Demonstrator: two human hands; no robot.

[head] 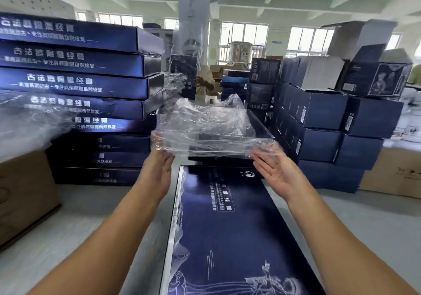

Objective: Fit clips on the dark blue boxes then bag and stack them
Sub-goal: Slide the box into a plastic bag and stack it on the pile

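Both hands are spread flat, left hand (159,164) and right hand (276,169) pressing the ends of the bagged box (211,133). It hovers just beyond the flat dark blue box (227,226) on the tabletop (91,203).

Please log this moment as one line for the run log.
left hand: open, on clear plastic bag | right hand: open, at bag | bagged flat dark blue box: atop stack

Two bare forearms reach forward and upward from the bottom corners of the view, converging toward the centre. The left hand (160,169) is raised edge-on, palm facing inward, fingers straight and pointing up. The right hand (274,169) faces it, palm open and turned inward, fingers extended and slightly spread.
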